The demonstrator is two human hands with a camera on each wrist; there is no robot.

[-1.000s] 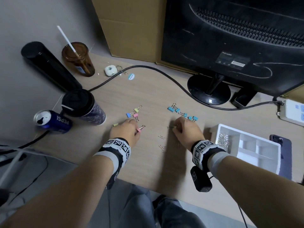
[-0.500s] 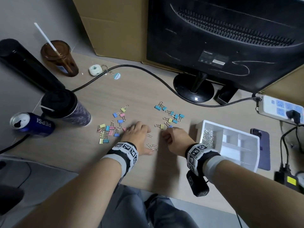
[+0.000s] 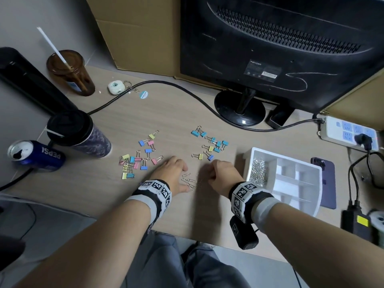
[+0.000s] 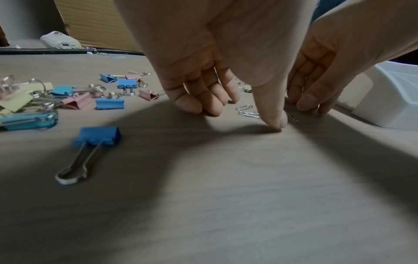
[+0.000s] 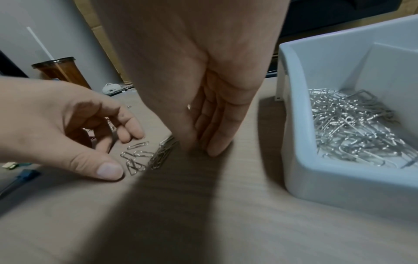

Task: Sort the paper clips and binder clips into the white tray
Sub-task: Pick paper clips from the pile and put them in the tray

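Observation:
Several loose silver paper clips (image 3: pixel 190 180) (image 4: pixel 246 111) (image 5: pixel 138 157) lie on the desk between my hands. My left hand (image 3: pixel 184 178) (image 4: pixel 230 114) rests its fingertips and thumb tip on the desk around them and holds nothing. My right hand (image 3: pixel 207 174) (image 5: pixel 201 150) stands with its fingers pointing down, the thumb against a tight bunch of clips (image 5: pixel 161 155). Coloured binder clips lie in a left group (image 3: pixel 137 161) (image 4: pixel 76 100) and a right group (image 3: pixel 212 144). The white tray (image 3: pixel 286 159) (image 5: pixel 339 187) stands to the right, with a heap of paper clips (image 3: pixel 257 172) (image 5: pixel 353 128) in its left compartment.
A monitor stand (image 3: pixel 241 109) and a black cable (image 3: pixel 166 84) cross the back of the desk. At the left are a dark tumbler (image 3: pixel 76 134), a Pepsi can (image 3: pixel 35 154) and a brown cup (image 3: pixel 70 71). A phone (image 3: pixel 324 181) and a power strip (image 3: pixel 349 134) lie beyond the tray.
Both hands have left the binder clip groups and drawn toward the near edge and each other. The scattered paper clips are now gathered between them.

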